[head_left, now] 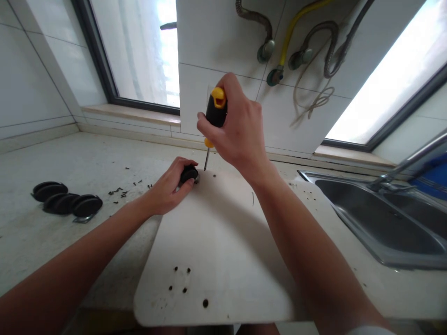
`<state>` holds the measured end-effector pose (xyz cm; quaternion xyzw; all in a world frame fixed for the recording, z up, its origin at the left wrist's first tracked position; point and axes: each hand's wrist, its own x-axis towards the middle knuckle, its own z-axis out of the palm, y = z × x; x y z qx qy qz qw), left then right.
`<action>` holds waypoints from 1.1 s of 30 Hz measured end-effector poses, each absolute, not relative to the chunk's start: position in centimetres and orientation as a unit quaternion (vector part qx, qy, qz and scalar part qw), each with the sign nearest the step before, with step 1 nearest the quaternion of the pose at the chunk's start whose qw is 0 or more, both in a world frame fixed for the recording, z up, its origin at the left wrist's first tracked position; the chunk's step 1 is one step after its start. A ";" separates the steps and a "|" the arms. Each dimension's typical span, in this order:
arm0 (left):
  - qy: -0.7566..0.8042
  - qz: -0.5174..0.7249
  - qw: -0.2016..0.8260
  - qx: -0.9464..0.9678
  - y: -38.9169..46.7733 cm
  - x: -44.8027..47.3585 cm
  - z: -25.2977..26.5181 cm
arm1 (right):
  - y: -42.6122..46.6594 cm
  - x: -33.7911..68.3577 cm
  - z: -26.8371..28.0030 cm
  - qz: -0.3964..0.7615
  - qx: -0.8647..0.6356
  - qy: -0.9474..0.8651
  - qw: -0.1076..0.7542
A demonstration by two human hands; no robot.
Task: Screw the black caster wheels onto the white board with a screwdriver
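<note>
My right hand is closed around the black and yellow handle of a screwdriver. Its shaft points down, with the tip close to the far left part of a white board; whether it touches anything is unclear. Beside the tip, my left hand grips a black caster wheel at that corner, partly covering it. Toward the board's near left corner is a group of dark screw holes, with a larger hole nearby.
Several black casters lie together on the counter at left, and loose dark screws are scattered near my left forearm. To the right is a steel sink with a faucet. Hoses hang from the tiled wall.
</note>
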<state>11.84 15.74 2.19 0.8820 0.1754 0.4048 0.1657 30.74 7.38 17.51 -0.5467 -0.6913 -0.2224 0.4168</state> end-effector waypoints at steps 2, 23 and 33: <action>0.177 0.405 0.169 0.881 15.7 11.8 2.2 | 7.3 30.8 17.5 -0.217 -0.546 -0.694 0.416; 0.151 0.410 0.117 0.892 15.8 11.9 2.3 | 7.4 30.9 16.7 -0.231 -0.487 -0.683 0.493; 0.155 0.409 0.118 0.891 15.8 11.8 2.3 | 7.4 30.9 16.7 -0.232 -0.522 -0.681 0.458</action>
